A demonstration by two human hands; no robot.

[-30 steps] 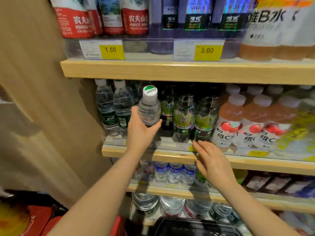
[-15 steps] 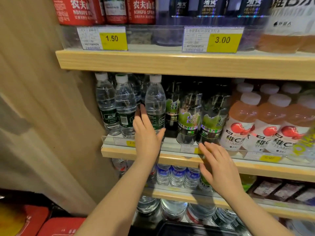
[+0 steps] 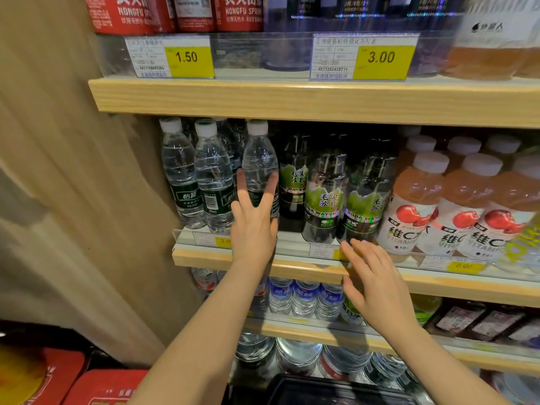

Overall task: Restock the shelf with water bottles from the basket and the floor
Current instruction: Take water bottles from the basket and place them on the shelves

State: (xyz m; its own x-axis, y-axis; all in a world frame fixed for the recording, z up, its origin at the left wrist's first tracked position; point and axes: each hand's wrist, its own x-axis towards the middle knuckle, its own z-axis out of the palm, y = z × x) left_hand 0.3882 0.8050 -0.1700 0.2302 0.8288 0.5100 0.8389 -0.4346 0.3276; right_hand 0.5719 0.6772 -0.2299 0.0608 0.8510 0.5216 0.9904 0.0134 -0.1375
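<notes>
A wooden shelf unit [image 3: 292, 100] fills most of the view, with a tan panel wall [image 3: 58, 171] at the left. The top board carries red-labelled bottles [image 3: 131, 13] at the left and dark bottles with blue print to their right, behind a clear rail holding two yellow price tags, one reading 1.50 [image 3: 187, 57] and one reading 3.00 [image 3: 381, 57].

On the middle shelf [image 3: 306, 271], clear water bottles with dark green labels stand upright at the left end. Right of them come dark soda water bottles [image 3: 323, 200] with green leaf labels, then orange vitamin drinks [image 3: 415, 206] with white caps and cherry pictures. Below, a lower shelf [image 3: 306, 330] holds small blue-labelled bottles [image 3: 304, 299], and under that lie larger clear bottles, seen from above. Red packs [image 3: 96, 387] sit at the near left on the floor, and a dark basket rim [image 3: 336, 387] shows at the near edge.

The water bottle [image 3: 258, 165] stands upright at the front of the middle shelf, the rightmost of the green-labelled row and just beside the soda water. The left hand [image 3: 254, 226] is open, fingers spread in a V against the bottle's lower front, not wrapped round it. The right hand [image 3: 371, 282] is also open and empty, palm down, fingers flat, near the front edge of the middle shelf below the soda water bottles.
</notes>
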